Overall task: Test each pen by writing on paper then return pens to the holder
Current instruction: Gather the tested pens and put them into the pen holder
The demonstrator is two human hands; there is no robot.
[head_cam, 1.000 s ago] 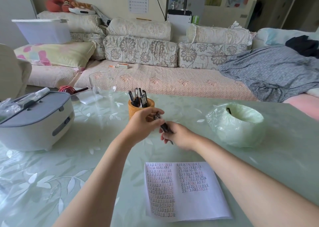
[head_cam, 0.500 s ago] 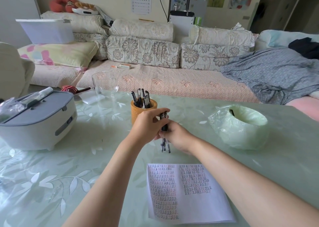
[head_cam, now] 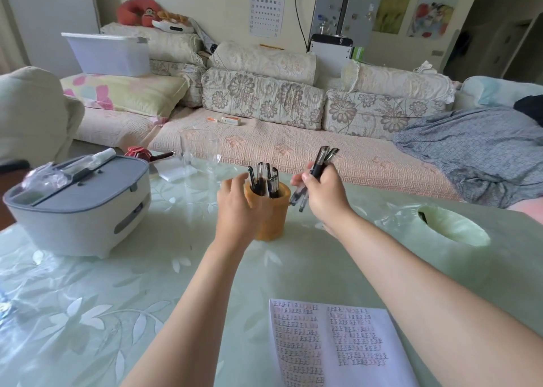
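Note:
An orange pen holder (head_cam: 272,213) stands mid-table with several black pens (head_cam: 266,179) upright in it. My left hand (head_cam: 237,208) wraps the holder's left side, fingers curled against it. To the holder's right, my right hand (head_cam: 322,192) is raised a little above the table, shut on a small bunch of black pens (head_cam: 320,163), caps pointing up and tips down near the holder's rim. A sheet of paper (head_cam: 338,345) covered with rows of written marks lies near the table's front edge, under my right forearm.
A grey and white box-shaped appliance (head_cam: 79,207) sits at the left. A clear glass (head_cam: 199,154) stands behind the holder. A green plastic-lined bin (head_cam: 446,225) is at the right. A sofa with cushions runs behind the table.
Both hands held the pens together in front of the holder. Now my left hand has moved onto the holder and my right hand has lifted the bunch of pens up beside it.

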